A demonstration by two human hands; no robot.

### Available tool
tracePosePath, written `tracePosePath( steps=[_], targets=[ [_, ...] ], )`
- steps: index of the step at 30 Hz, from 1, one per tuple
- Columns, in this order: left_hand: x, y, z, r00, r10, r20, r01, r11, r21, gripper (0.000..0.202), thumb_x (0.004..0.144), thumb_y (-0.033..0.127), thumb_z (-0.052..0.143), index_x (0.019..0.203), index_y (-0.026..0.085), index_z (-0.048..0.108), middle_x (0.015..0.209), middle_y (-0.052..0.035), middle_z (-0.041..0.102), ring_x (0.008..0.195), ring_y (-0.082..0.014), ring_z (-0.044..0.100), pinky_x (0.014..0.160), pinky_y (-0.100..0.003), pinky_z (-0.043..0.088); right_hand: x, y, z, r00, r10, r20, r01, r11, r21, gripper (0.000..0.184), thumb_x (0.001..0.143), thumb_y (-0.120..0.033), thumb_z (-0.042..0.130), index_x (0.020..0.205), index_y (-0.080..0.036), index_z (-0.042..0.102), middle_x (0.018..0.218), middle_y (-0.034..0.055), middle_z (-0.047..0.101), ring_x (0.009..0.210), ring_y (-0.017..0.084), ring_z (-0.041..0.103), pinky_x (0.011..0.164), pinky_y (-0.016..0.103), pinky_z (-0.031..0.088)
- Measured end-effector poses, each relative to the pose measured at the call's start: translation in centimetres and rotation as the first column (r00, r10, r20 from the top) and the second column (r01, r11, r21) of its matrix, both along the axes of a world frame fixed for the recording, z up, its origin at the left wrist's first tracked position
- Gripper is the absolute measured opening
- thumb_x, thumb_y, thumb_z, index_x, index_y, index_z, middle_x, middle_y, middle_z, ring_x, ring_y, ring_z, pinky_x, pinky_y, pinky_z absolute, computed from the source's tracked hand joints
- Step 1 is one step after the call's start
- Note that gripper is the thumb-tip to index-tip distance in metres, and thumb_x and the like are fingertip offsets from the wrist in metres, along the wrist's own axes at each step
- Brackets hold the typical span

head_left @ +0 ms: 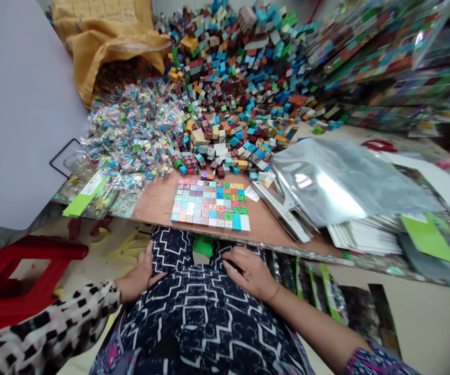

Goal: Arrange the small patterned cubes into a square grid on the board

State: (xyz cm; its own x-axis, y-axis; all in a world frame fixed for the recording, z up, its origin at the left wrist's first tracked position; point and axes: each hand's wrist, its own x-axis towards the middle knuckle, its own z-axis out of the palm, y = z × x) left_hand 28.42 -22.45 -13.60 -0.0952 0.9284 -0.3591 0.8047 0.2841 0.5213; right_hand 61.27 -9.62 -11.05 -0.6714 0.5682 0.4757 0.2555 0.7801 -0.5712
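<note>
My left hand (137,277) rests on the side of my left thigh, thumb spread from the fingers and nothing in it. On the other thigh lies my right hand (251,273), loosely bent, fingers apart and holding nothing. Both hands are below the table edge, on dark patterned trousers (205,312). In front of them on the table is a flat rectangle of small coloured mosaic tiles (209,205), set in neat rows. A silver hand stapler (282,211) lies to its right, partly under a clear plastic bag (326,177).
Loose coloured blocks (228,99) heap up behind. Small filled plastic packets (131,130) pile at left, below a yellow sack (108,41). Green-topped cards (88,195) lie left; white cards (358,234) right. Bagged block sets (397,62) stack back right. A red stool (25,276) stands left.
</note>
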Motion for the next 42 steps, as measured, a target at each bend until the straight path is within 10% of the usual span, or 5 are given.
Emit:
tracePosePath(
  steps=[14, 23, 29, 34, 42],
  targets=[
    [-0.1, -0.3, 0.6, 1.000, 0.021, -0.010, -0.022, 0.998, -0.059, 0.104, 0.085, 0.065, 0.046, 0.155, 0.006, -0.004, 0.149, -0.0326, 0.037, 0.139, -0.0392, 0.042, 0.113, -0.053, 0.037, -1.0, -0.8, 0.1, 0.999, -0.040, 0.032, 0.038, 0.998, 0.044, 0.022, 0.097, -0.024, 0.046, 0.088, -0.017, 0.065, 0.072, 0.0032, 0.064, 0.067, 0.015, 0.059, 0.063, 0.026, 0.048],
    [-0.2, -0.6, -2.8, 0.997, 0.064, -0.045, -0.055, 0.981, 0.183, 0.090, 0.090, 0.056, 0.046, 0.156, 0.014, 0.002, 0.141, -0.0258, 0.048, 0.134, -0.0353, 0.050, 0.109, -0.055, 0.041, -0.2, -1.0, 0.1, 0.987, -0.129, 0.097, 0.115, 0.984, 0.135, 0.024, 0.098, -0.023, 0.045, 0.086, -0.018, 0.064, 0.072, 0.0029, 0.063, 0.066, 0.014, 0.058, 0.063, 0.026, 0.046],
    [0.5, 1.6, 5.2, 0.892, -0.168, -0.421, 0.119, 0.983, -0.140, 0.065, 0.095, 0.046, 0.038, 0.147, 0.007, 0.042, 0.108, -0.0252, 0.070, 0.099, -0.0396, 0.071, 0.088, -0.056, 0.052, 0.0, -0.6, 3.6, 0.979, -0.085, 0.185, 0.010, 0.928, 0.373, 0.024, 0.098, -0.020, 0.046, 0.086, -0.016, 0.067, 0.066, 0.0016, 0.059, 0.060, 0.014, 0.051, 0.060, 0.028, 0.044],
    [4.2, 6.5, 13.0, 0.853, -0.361, -0.378, 0.485, 0.817, 0.313, 0.049, 0.101, 0.041, 0.030, 0.134, 0.020, 0.060, 0.127, -0.0138, 0.068, 0.117, -0.0273, 0.064, 0.100, -0.045, 0.051, -1.9, 1.3, 6.9, 0.989, -0.095, 0.112, 0.035, 0.894, 0.447, 0.017, 0.096, -0.018, 0.051, 0.097, -0.012, 0.068, 0.082, 0.0071, 0.068, 0.074, 0.017, 0.058, 0.068, 0.031, 0.051],
    [8.4, 13.1, 10.6, 0.837, -0.281, -0.470, 0.514, 0.700, 0.496, 0.066, 0.100, 0.055, 0.032, 0.152, 0.015, 0.031, 0.159, -0.0168, 0.035, 0.150, -0.0319, 0.026, 0.121, -0.057, 0.019, -5.3, 4.3, 5.6, 0.959, -0.254, 0.126, 0.194, 0.912, 0.361, 0.039, 0.099, -0.019, 0.044, 0.134, -0.003, 0.054, 0.134, 0.0200, 0.060, 0.131, 0.029, 0.050, 0.109, 0.048, 0.046]
  ],
)
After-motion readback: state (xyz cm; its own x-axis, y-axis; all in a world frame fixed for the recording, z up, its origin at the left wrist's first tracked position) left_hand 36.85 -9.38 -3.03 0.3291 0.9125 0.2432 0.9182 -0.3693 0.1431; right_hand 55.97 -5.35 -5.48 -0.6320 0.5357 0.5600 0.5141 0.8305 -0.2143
